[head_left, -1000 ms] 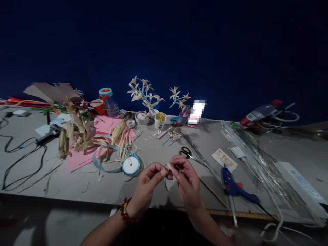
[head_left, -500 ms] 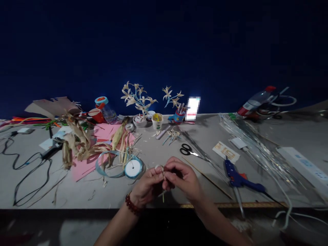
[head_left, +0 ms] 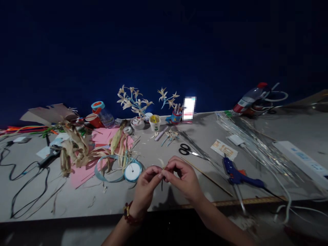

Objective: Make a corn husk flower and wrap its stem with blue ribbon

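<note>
My left hand (head_left: 146, 184) and my right hand (head_left: 183, 177) meet above the near edge of the grey table (head_left: 179, 191). Together their fingertips pinch a small pale strip of dried husk (head_left: 162, 164), whose thin end hangs down between them. A beaded bracelet (head_left: 128, 213) circles my left wrist. A spool of light blue ribbon (head_left: 132, 171) lies just left of my left hand, with a loose loop trailing from it. Black scissors (head_left: 186, 150) lie just beyond my right hand.
Dried corn husks (head_left: 77, 147) lie on pink paper (head_left: 102, 136) at the left, beside black cables (head_left: 23, 177). Husk flower sprays (head_left: 133, 100), cups and a red cup (head_left: 93, 119) stand at the back. A blue glue gun (head_left: 237, 176), wires, clear wrapping and a power strip (head_left: 299, 159) lie right.
My hands have stayed together on the husk piece, working it with the fingertips; the husk tip now sticks up above them. The view has shifted slightly to the right.
</note>
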The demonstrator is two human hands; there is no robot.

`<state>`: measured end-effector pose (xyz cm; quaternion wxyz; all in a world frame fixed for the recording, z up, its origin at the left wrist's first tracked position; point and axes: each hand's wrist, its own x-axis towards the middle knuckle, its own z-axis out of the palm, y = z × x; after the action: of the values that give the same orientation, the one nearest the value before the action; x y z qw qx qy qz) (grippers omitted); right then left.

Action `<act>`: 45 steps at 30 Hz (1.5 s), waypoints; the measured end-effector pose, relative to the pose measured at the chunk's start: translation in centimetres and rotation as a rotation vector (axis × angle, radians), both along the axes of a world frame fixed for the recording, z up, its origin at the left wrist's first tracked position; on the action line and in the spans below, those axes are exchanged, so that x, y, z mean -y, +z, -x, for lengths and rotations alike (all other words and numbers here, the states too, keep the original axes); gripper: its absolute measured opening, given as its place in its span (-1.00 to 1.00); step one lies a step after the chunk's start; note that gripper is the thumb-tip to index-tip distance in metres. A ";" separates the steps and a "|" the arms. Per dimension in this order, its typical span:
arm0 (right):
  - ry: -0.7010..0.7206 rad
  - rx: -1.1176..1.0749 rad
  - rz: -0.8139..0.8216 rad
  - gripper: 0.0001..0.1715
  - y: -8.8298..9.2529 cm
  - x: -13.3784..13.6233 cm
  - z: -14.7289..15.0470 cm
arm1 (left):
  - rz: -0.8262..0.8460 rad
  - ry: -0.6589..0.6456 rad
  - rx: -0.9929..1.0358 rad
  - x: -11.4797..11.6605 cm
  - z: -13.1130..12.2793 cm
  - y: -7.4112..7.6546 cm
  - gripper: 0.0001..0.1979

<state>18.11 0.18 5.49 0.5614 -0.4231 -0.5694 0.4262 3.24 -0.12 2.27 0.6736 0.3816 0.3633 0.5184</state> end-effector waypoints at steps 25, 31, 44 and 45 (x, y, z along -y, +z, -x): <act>-0.017 0.510 0.033 -0.84 -4.1 -7.0 -4.4 | -0.174 0.275 -0.066 -0.2 2.5 -2.0 -0.81; 0.046 0.707 -0.016 -0.88 -4.0 -10.8 -3.7 | -0.306 0.202 -0.154 -0.5 3.1 -2.4 -0.81; -0.052 1.081 0.009 -0.82 -2.9 -11.7 -6.8 | -0.266 0.176 -0.112 -1.3 3.0 -3.3 -0.81; -0.034 1.105 -0.003 -0.83 -3.0 -12.6 -5.9 | -0.271 0.171 -0.108 -1.3 2.8 -3.3 -0.81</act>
<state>23.98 12.81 2.46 0.1865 -0.5921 -0.7730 0.1308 0.43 1.16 -1.00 0.5491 0.4637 0.3568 0.5967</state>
